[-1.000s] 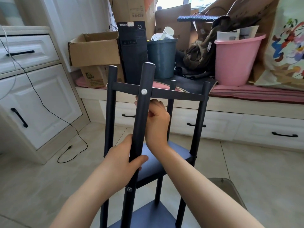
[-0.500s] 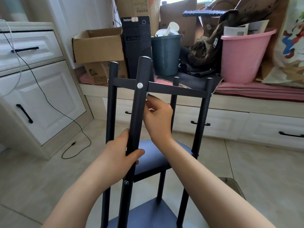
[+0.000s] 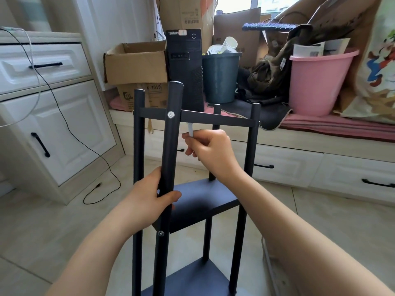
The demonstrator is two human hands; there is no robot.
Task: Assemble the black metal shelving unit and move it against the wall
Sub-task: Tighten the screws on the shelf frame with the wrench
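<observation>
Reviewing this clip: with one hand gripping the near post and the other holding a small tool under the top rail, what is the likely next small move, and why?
Probably turn the small light tool again: the right hand holds it just under the top crossbar, while the left hand steadies the near post.

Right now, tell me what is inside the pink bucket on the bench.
Papers or booklets stick up above the rim of the pink bucket. Its solid wall hides anything lower inside, so I cannot tell what else it holds.
</observation>
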